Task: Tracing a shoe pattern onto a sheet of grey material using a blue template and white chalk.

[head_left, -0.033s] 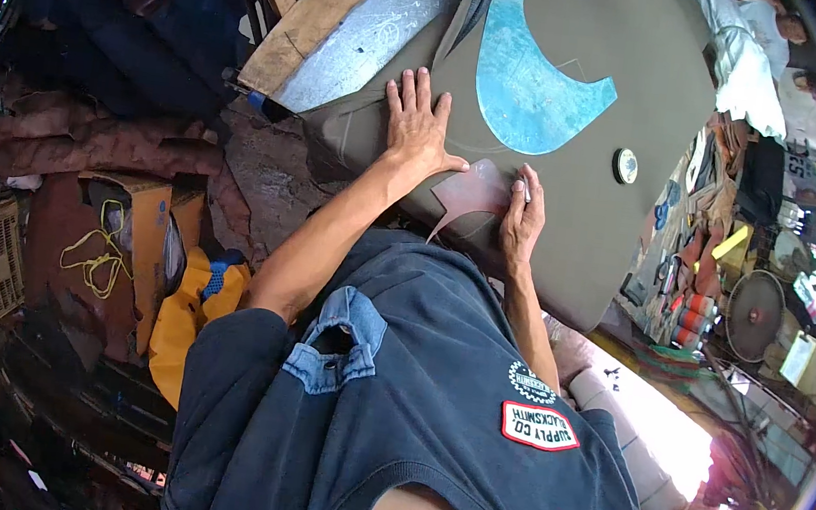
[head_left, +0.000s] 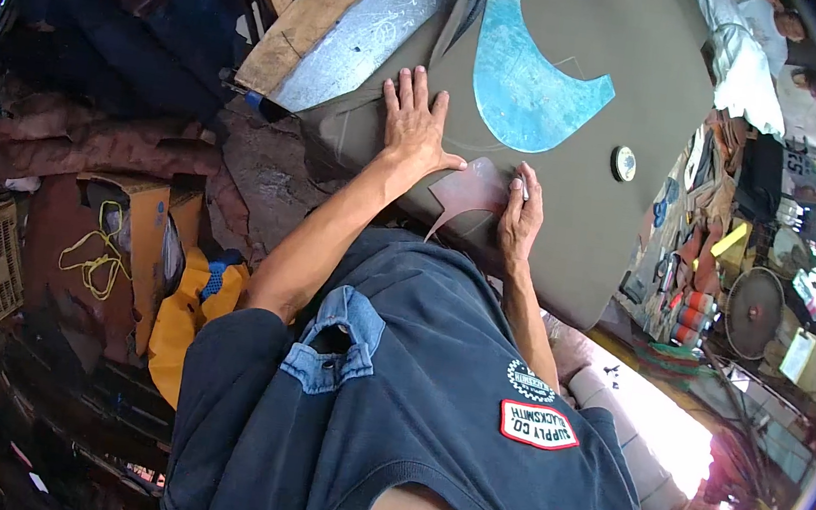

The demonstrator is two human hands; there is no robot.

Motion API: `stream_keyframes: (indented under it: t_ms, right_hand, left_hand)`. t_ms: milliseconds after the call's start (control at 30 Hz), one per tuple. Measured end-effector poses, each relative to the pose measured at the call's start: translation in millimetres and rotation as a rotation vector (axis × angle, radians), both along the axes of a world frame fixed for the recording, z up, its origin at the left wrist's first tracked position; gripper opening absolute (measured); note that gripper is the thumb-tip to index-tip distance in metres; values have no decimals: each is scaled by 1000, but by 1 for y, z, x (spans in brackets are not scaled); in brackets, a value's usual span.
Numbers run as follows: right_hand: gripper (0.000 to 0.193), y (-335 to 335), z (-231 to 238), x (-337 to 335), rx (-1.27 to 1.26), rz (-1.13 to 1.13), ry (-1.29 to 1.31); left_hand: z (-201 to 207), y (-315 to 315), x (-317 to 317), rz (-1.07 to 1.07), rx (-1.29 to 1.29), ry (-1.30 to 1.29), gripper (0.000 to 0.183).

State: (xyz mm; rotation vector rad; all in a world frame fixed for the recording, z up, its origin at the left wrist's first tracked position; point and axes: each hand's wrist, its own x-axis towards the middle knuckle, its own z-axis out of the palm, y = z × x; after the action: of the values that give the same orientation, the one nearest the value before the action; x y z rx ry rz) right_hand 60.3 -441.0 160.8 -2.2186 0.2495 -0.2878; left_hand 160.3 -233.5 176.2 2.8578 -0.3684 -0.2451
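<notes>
Over a dark grey-brown sheet of material (head_left: 571,238), my left hand (head_left: 412,133) lies flat with its fingers spread. Its thumb presses the top edge of a small translucent pinkish template (head_left: 471,190), which has a curved, pointed outline. At the template's right edge, my right hand (head_left: 523,213) is closed around a small pale stick (head_left: 525,191), too covered by the fingers to name exactly. Beyond both hands, a larger turquoise curved template (head_left: 532,98) rests on the same sheet. Faint light lines show on the sheet around the templates.
A small round tin (head_left: 624,164) sits right of the templates. At the upper left lies a wooden board with a metal face (head_left: 351,52), beside dark straps (head_left: 466,10). A cardboard box (head_left: 142,245) and yellow fabric (head_left: 182,315) are low on the left. Thread spools (head_left: 693,318) and a fan (head_left: 755,313) stand right.
</notes>
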Motion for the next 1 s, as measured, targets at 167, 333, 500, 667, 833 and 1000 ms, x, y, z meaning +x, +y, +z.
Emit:
stream_keyframes:
  t_ms: [167, 333, 500, 667, 833, 1000]
  right_hand:
    - [30, 0, -3, 2, -23, 27, -59]
    - [29, -3, -5, 1, 105, -52, -18]
    - [24, 10, 11, 2, 56, -8, -39]
    - [20, 19, 12, 0, 221, 11, 25]
    - [18, 22, 8, -1, 190, 22, 62]
    - [17, 31, 3, 6, 150, 99, 82]
  left_hand:
    - [-3, 3, -1, -2, -9, -20, 119]
    - [-3, 2, -1, -11, -2, -19, 120]
    - [-2, 2, 0, -6, -1, -13, 120]
    - [-3, 2, 0, 1, -5, -15, 120]
    - [-4, 1, -1, -8, -23, -25, 120]
    - [-3, 2, 0, -10, -12, -19, 119]
